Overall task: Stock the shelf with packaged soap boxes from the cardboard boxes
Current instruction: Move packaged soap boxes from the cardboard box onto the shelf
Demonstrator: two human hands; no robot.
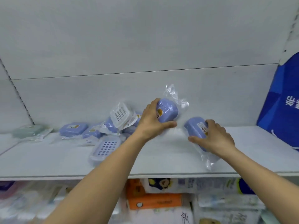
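- Head view, left side: a lavender-blue plastic soap box in a clear crinkled bag (167, 110) is gripped by the left hand (151, 121), fingers curled over its near upper edge and the thumb stretched along its underside. The box is held tilted, just above the white metal shelf board (48, 159), its loose bag end sticking up toward the white back panel (145, 46).
- Head view, right side: a second lavender-blue bagged soap box (196, 126) is held by the right hand (215, 138), fingers wrapped over its far right end and the thumb pointing left along the near side. It appears to lie on or just over the board; contact cannot be told.
- The deciding relation: the long axis of each box runs roughly left to right across the shelf, and the two boxes lie near each other with a bare strip of board between them. That strip is judged the likely set-down spot, and the left hand's box is the nearer to the stocked goods.
- Head view, further left: a loose heap of bagged lavender and white soap boxes (111, 125) lies just beside the left wrist, some showing slotted drain trays.
- A blue printed bag (283, 102) stands at the right end of the shelf, well apart from the right hand.
- No cardboard boxes are identified with certainty; blurred packaged goods (153, 201) fill the lower shelf.
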